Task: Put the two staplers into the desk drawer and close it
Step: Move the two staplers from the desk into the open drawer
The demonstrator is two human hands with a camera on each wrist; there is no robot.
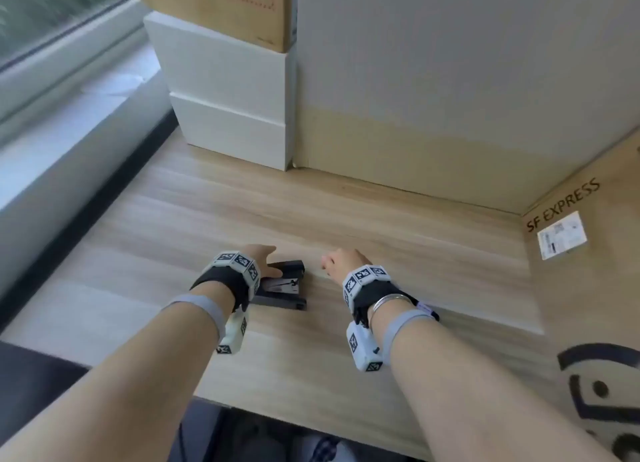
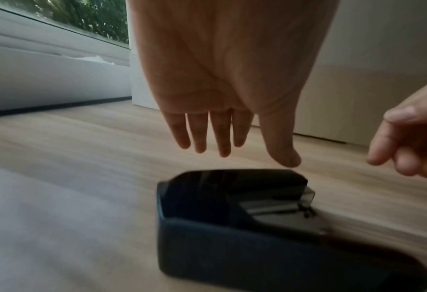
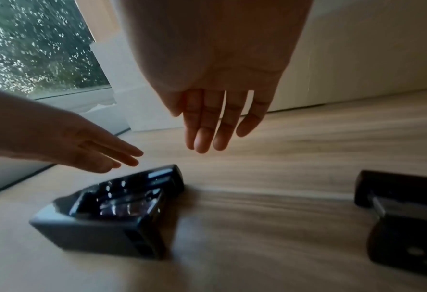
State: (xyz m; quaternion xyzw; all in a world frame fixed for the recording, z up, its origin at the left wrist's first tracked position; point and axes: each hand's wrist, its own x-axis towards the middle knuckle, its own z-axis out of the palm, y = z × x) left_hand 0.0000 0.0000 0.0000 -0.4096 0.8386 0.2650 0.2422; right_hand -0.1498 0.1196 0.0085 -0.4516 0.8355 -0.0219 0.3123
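Observation:
A black stapler (image 1: pixel 283 285) lies on the wooden desk (image 1: pixel 381 219). My left hand (image 1: pixel 265 262) hovers just over its far end with straight fingers, holding nothing; the left wrist view shows that stapler (image 2: pixel 232 217) below the left hand's fingertips (image 2: pixel 222 146). My right hand (image 1: pixel 341 262) floats open to the right of it. In the right wrist view a second black stapler (image 3: pixel 402 217) sits on the desk at the right, under that wrist, while the first stapler (image 3: pixel 122 207) lies to the left beneath the left hand (image 3: pixel 87 148). No drawer shows in any view.
Stacked white boxes (image 1: pixel 225 98) with a cardboard box (image 1: pixel 221 8) on top stand at the back left. A tall pale panel (image 1: pixel 450 80) closes the back. An SF EXPRESS carton (image 1: pixel 588 288) bounds the right. A window sill (image 1: pixel 69 115) runs along the left.

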